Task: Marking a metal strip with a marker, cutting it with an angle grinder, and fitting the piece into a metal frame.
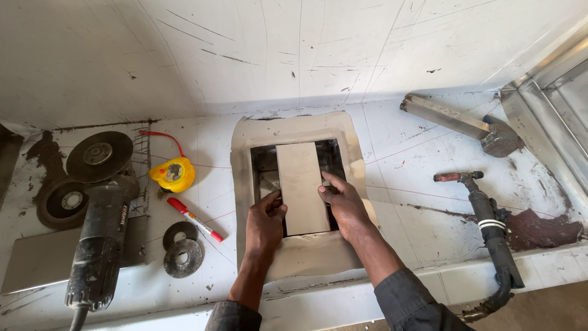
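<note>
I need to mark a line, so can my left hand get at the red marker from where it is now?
Probably yes: the left hand rests on the metal strip, and the red marker lies just left of it on the bench with nothing between.

Flat rectangular steel strip [300, 187], dull grey, lying lengthwise over the dark rectangular opening of my sheet-metal frame [294, 132], centre of frame; my fingertips press its two long edges.
</note>
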